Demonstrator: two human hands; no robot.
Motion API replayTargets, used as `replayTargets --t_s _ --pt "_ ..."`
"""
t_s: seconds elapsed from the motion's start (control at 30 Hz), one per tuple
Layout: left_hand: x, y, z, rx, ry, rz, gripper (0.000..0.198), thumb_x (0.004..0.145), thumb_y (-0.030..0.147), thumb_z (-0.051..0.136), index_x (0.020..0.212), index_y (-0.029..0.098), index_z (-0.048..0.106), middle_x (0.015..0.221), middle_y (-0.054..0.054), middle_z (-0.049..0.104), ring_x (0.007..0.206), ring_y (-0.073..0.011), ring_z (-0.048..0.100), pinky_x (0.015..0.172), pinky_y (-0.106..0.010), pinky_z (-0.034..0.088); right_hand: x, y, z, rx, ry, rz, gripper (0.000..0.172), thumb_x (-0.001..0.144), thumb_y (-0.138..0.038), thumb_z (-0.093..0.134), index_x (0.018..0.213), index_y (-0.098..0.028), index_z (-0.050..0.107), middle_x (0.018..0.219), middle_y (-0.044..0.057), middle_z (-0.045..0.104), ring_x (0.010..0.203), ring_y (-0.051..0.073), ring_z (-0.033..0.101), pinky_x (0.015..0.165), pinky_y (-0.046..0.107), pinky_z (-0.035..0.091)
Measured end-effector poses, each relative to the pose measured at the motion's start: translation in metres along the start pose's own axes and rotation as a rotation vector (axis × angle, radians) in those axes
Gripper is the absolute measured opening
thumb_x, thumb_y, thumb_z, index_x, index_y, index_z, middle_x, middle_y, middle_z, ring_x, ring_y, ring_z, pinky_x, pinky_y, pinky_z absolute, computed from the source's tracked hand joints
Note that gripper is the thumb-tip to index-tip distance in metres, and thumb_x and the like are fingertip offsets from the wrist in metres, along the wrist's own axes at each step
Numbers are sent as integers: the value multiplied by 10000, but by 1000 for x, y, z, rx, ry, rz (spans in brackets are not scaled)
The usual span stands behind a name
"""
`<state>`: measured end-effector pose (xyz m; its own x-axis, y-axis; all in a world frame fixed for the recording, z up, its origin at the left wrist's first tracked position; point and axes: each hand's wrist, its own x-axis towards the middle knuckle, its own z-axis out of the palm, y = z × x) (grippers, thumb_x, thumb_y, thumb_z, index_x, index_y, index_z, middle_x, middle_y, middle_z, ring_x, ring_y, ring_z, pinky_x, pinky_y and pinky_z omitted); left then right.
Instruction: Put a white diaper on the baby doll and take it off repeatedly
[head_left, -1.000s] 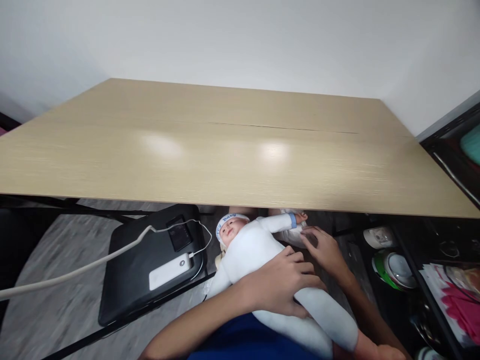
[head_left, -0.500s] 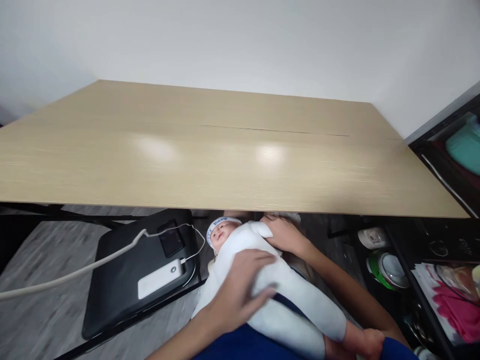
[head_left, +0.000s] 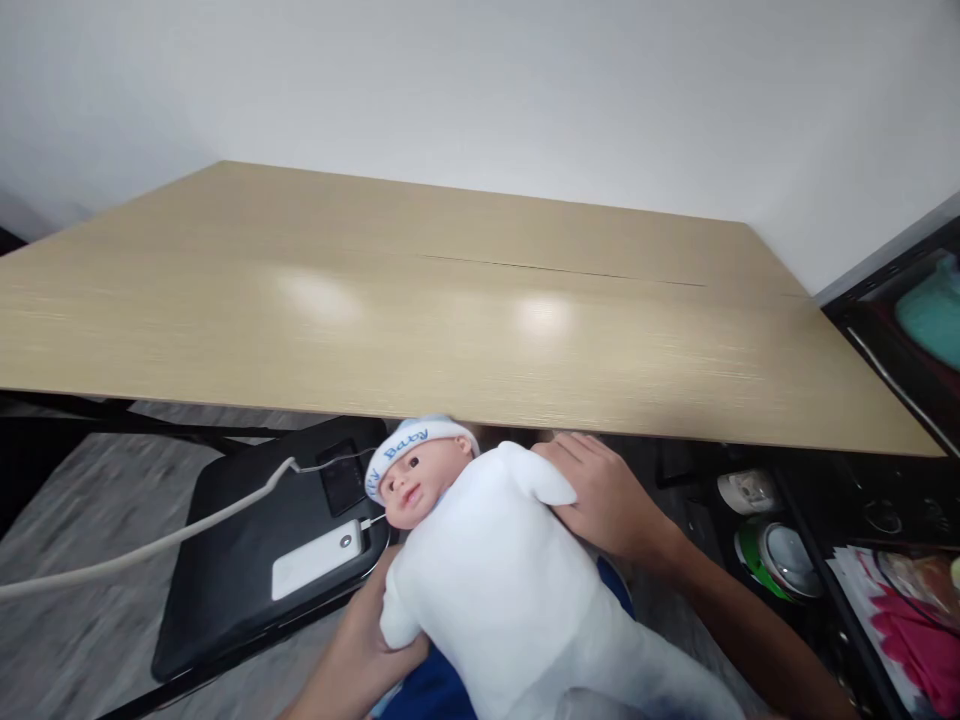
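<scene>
A baby doll point(head_left: 487, 580) in a white suit and a white cap with blue lettering lies face up across my lap, just below the front edge of the wooden table point(head_left: 465, 310). My left hand point(head_left: 360, 630) grips the doll's side under its arm, partly hidden behind the body. My right hand point(head_left: 600, 495) is closed round the doll's other shoulder and arm. The doll's head sits right at the table edge.
A black chair seat point(head_left: 225, 570) to the left carries a white power bank point(head_left: 315, 560), a small black device and a white cable. A black shelf point(head_left: 862, 560) at the right holds bowls point(head_left: 780, 555), a cup and pink items.
The doll has risen toward the table edge and looks larger. My left hand moved from its belly to its side, and my right hand shifted onto its shoulder.
</scene>
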<state>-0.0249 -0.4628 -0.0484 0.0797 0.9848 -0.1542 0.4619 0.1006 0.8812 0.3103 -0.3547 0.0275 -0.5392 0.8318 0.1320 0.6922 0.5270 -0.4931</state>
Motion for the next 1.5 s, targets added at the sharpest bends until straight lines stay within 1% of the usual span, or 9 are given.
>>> replayTargets --t_s 0.13,0.27,0.4,0.5,0.7,1.0,1.13,1.33,1.5 --pt "41 41 -30 113 -86 135 577 835 444 815 1370 290 661 1306 -89 820 1133 -387 817 835 -414 696 -15 2 -39 6 151 62 380 961 -182 613 1332 -263 638 1221 89 741 1133 309 663 991 436 501" --pt "114 92 -51 235 -188 248 769 811 484 827 1503 278 564 1322 -116 815 1172 -397 802 853 -436 674 -4 24 -66 -108 262 179 271 942 -210 596 1202 -240 665 1122 95 748 1031 307 687 883 408 501" --pt "190 133 -56 384 -218 330 790 789 532 835 1486 249 594 1356 -124 795 1177 -384 782 904 -440 632 21 67 -74 -243 322 285 155 953 -292 619 1084 -225 668 1038 106 763 960 315 688 786 380 456" --pt "234 148 -52 456 -236 362 778 807 565 811 1478 226 612 1346 -121 793 1152 -368 774 919 -422 600 35 99 -72 -289 334 355 173 982 -362 618 1059 -220 682 1016 114 775 938 318 695 748 366 424" --pt "291 148 -44 586 -230 381 726 829 620 738 1424 213 654 1264 -123 816 1083 -369 779 886 -402 569 53 136 -64 -334 325 452 269 1007 -424 586 1134 -224 713 1009 111 802 890 317 705 697 352 382" --pt "382 130 -43 842 12 348 605 855 749 670 1175 240 739 1050 -123 849 944 -392 794 689 -366 478 114 190 -67 -343 369 462 397 1018 -515 573 1221 -212 728 1073 138 831 880 325 718 682 349 415" --pt "430 126 -39 814 79 371 676 859 776 661 1252 229 726 1116 -148 849 1002 -421 791 742 -397 510 152 215 -71 -351 403 469 399 1024 -468 576 1276 -197 726 1141 152 829 952 340 729 730 359 460" --pt "495 130 -30 873 212 488 669 895 717 635 1266 166 708 1109 -197 829 1044 -433 772 1015 -525 482 210 251 -76 -420 462 484 367 1021 -388 562 1283 -171 700 1143 175 814 976 349 720 788 373 491" --pt "533 133 -30 855 316 490 618 925 716 606 1206 175 709 1195 -214 796 1090 -420 729 1007 -515 434 251 285 -77 -455 497 425 324 992 -360 551 1213 -167 687 1108 191 802 970 358 694 805 392 496"
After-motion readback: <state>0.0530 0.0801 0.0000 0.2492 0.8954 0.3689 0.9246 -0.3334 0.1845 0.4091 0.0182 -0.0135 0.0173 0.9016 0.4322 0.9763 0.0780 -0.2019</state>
